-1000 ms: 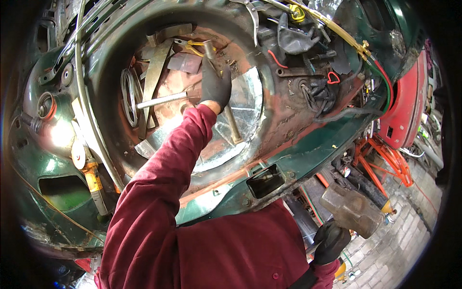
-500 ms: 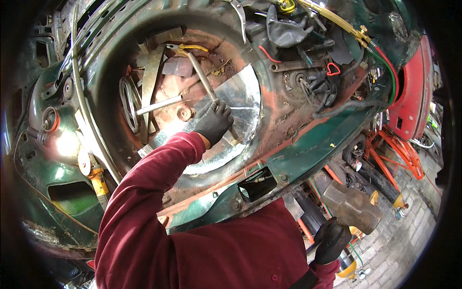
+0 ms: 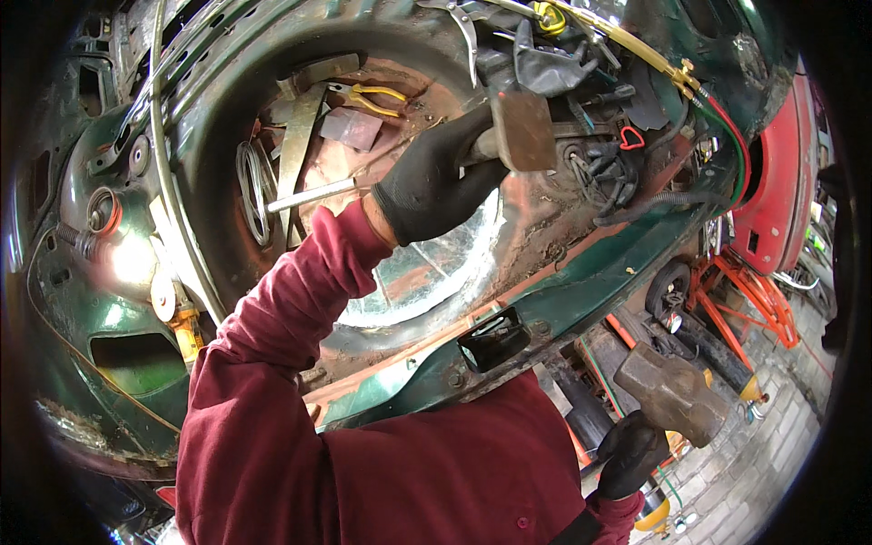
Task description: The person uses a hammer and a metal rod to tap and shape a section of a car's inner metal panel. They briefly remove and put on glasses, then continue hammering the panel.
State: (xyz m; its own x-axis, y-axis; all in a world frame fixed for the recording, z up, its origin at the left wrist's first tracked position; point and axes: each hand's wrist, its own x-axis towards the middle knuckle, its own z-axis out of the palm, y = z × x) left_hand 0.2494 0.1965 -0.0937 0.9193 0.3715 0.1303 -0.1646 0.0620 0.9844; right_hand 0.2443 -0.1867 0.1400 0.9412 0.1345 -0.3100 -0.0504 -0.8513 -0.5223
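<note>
My left hand [image 3: 436, 173], in a black glove, is closed round the handle of a hammer [image 3: 525, 132]. The hammer's flat, squarish brown head faces up, raised over the wheel well. Beneath it a shiny round-edged metal sheet [image 3: 427, 282] lies in the well, largely hidden by my hand and sleeve. At the lower right my right hand [image 3: 629, 454], also gloved, grips a sledgehammer [image 3: 672, 392] just below its heavy, worn steel head. Its handle is mostly out of sight.
Within the well lie yellow-handled pliers [image 3: 372, 94], a metal tube [image 3: 313, 195], a wire coil [image 3: 252, 191] and metal strips. An angle grinder [image 3: 182, 322] rests at left. Locking pliers [image 3: 461, 32], a loose glove [image 3: 545, 64] and a gas torch [image 3: 627, 41] with hoses lie at the far right.
My left hand has lifted the hammer off the metal sheet, up and to the right, turning its head upward. My right hand with the sledgehammer has barely moved.
</note>
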